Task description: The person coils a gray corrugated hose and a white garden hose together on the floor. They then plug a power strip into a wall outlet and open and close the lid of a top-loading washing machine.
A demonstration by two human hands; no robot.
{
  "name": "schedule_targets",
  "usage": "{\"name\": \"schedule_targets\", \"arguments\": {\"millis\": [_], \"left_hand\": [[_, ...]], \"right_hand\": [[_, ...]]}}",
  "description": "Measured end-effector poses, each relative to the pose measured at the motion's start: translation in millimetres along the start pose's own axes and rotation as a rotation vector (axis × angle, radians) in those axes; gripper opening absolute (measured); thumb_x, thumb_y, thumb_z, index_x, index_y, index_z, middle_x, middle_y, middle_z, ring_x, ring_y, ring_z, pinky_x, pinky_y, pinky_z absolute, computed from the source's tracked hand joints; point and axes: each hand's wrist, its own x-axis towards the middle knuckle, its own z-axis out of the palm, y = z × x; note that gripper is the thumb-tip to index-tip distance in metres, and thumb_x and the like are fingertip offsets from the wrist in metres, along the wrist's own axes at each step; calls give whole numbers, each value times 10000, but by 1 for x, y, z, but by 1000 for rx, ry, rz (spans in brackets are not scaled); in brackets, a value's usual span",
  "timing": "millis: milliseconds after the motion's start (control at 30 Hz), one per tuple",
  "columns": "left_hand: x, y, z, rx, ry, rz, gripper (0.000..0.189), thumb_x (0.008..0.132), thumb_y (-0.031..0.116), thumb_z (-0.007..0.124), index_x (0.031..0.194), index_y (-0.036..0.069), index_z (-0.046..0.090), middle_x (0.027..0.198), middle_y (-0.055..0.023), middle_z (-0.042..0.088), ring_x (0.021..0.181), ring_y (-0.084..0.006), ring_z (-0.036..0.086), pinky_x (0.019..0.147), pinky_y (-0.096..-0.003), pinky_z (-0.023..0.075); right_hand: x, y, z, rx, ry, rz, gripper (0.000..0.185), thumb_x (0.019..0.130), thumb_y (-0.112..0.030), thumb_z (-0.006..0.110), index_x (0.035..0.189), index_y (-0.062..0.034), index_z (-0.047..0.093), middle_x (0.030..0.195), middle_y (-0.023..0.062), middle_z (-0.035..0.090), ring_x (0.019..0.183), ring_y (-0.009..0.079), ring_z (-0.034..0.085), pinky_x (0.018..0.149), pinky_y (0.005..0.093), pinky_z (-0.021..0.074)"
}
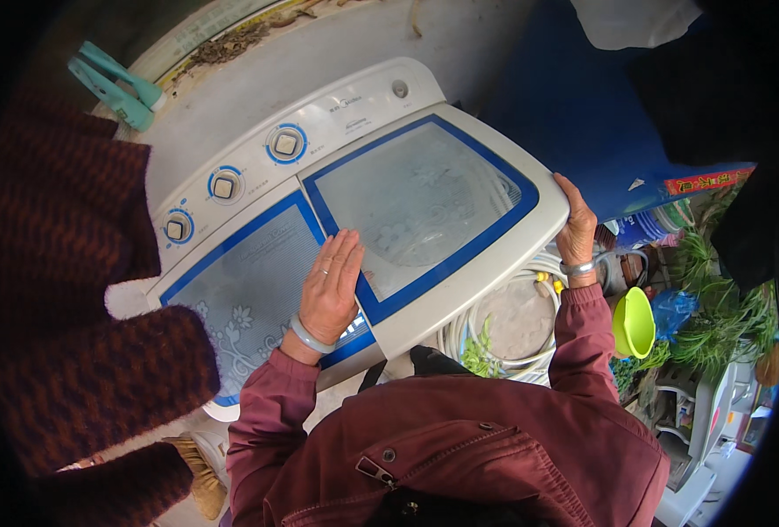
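A white twin-tub washing machine with blue-framed translucent lids and three control knobs stands before me. My left hand lies flat, fingers together, on the left lid near the seam with the right lid. A ring and a pale bangle are on that hand and wrist. My right hand rests against the machine's right edge, its fingertips at the corner and a metal bracelet on the wrist. Both lids are down. Through the right one a coiled hose shows faintly.
Dark knitted cloth hangs at the left, near a teal clothes peg. Coiled white hose lies beyond the machine's front edge. Towards the right are a lime-green bowl, green plants and a large blue surface.
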Motion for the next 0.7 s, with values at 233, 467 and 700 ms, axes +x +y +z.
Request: {"name": "schedule_targets", "arguments": {"millis": [233, 467, 700], "left_hand": [[24, -15, -31, -141, 6, -19, 469, 727, -90, 603, 1192, -48, 553, 1242, -215, 579, 1194, -359, 548, 1013, -431, 452], [84, -65, -74, -543, 66, -333, 306, 811, 90, 735, 1086, -16, 652, 929, -73, 694, 831, -122, 627, 759, -272, 517], [122, -103, -85, -721, 107, -446, 247, 852, 142, 730, 1030, -22, 681, 934, -43, 694, 847, -95, 608, 751, -238, 481]], "right_hand": [[54, -34, -16, -36, 39, -132, 332, 797, -37, 670, 1127, -67, 649, 1017, 160, 697, 928, 287, 696, 789, 325, 543], [163, -52, 7, 36, 40, -148, 300, 907, -39, 544, 1188, -99, 627, 854, 103, 714, 746, 168, 712, 647, 270, 556], [232, -63, 40, 319, 6, -148, 196, 940, -171, 507, 952, -36, 648, 679, 27, 639, 511, 94, 529, 473, 260, 440]]}}
